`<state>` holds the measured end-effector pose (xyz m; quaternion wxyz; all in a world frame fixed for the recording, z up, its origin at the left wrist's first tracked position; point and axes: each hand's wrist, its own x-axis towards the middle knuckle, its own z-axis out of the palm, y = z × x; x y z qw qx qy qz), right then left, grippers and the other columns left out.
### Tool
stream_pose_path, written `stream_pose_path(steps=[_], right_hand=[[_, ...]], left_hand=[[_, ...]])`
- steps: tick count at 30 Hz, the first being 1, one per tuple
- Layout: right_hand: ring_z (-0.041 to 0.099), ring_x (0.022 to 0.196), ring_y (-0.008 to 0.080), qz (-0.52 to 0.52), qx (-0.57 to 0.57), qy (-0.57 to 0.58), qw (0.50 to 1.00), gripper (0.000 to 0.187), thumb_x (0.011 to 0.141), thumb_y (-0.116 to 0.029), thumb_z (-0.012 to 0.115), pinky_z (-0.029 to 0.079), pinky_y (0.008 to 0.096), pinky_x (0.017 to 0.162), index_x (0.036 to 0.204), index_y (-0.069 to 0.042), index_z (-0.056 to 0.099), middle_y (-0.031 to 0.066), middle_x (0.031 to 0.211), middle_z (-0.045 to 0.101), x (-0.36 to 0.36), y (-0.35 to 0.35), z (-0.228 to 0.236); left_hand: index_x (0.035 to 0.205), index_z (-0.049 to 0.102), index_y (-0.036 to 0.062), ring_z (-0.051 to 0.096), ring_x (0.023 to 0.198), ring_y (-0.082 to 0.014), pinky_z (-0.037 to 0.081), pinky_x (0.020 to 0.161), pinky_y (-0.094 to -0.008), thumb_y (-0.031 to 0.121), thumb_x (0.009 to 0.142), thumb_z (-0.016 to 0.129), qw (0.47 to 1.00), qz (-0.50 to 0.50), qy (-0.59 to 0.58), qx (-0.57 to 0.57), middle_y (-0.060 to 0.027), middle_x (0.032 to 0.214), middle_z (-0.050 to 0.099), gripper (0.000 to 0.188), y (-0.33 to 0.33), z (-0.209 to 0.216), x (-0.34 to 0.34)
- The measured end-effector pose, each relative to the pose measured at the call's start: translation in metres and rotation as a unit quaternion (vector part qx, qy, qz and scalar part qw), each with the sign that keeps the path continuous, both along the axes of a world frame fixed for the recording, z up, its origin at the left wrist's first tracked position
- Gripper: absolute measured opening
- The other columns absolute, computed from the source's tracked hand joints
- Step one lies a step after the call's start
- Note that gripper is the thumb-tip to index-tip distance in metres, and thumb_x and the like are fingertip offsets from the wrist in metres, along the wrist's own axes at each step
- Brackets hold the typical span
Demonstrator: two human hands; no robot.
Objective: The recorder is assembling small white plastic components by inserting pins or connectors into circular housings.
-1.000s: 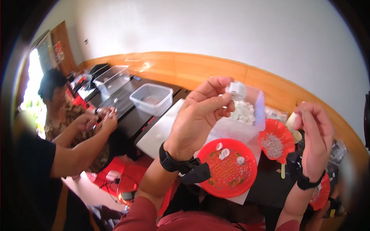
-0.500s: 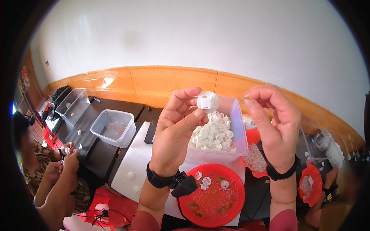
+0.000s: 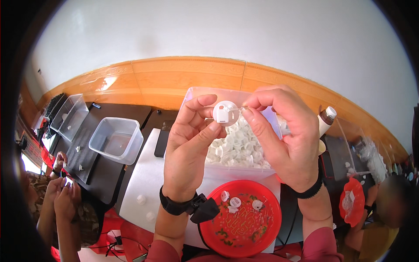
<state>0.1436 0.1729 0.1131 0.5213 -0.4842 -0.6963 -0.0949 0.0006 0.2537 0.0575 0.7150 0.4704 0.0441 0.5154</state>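
Observation:
My left hand (image 3: 188,139) pinches a round white plastic part (image 3: 225,114) with slots in its face, held up above a clear bin. From the other side my right hand (image 3: 286,135) closes thumb and forefinger on a thin, pale pin-like piece (image 3: 243,108), its tip at the part's edge. Whether the pin has entered a slot I cannot tell. Below, many similar white parts (image 3: 238,146) fill the clear bin (image 3: 235,171). A red round tray (image 3: 244,245) in front of me bears a few white parts (image 3: 235,201) and thin clear pins.
A clear, open tub (image 3: 115,139) stands on the dark table to the left. Two white parts (image 3: 141,200) lie on the white sheet (image 3: 135,183). A co-worker's hands (image 3: 64,192) are at the left; another person sits at the right by a red dish (image 3: 352,201). A bottle (image 3: 326,120) stands behind.
My right hand has moved left, bringing the thin pin from apart to the white part's edge. The left hand still holds the part. The whole view has shifted slightly.

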Motion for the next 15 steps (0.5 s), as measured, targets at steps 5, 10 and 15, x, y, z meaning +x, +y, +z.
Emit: stream_pose_path(steps=[5,10,15], right_hand=[[0.059,0.079,0.0176,-0.05,-0.001,-0.044,0.998,0.007,0.082,0.002,0.063,0.046,0.0272,0.072,0.088,0.002,0.059,0.0093,0.088,0.061,0.004,0.0,-0.005],[0.06,0.079,0.0193,-0.087,0.004,-0.076,0.993,0.008,0.082,0.003,0.063,0.046,0.0275,0.073,0.088,0.002,0.059,0.0102,0.087,0.061,0.007,-0.001,-0.007],[0.06,0.08,0.0201,-0.099,-0.013,-0.075,0.992,0.008,0.081,0.003,0.063,0.046,0.0274,0.073,0.088,0.001,0.059,0.0103,0.088,0.06,0.012,-0.004,-0.01]], left_hand=[[0.125,0.049,0.0027,0.056,0.09,-0.0108,0.046,0.079,-0.0249,0.0,0.088,0.058,0.999,-0.037,0.002,-0.026,-0.0014,0.102,0.06,0.038,0.005,-0.008,0.007],[0.126,0.049,0.0029,0.057,0.091,-0.0102,0.046,0.079,-0.0246,-0.001,0.088,0.057,0.998,-0.052,0.012,-0.027,-0.001,0.102,0.06,0.039,0.006,-0.012,0.015],[0.126,0.049,0.0029,0.057,0.092,-0.01,0.045,0.08,-0.0246,-0.002,0.088,0.057,0.999,-0.033,0.024,-0.009,-0.0004,0.101,0.059,0.039,0.009,-0.014,0.018]])
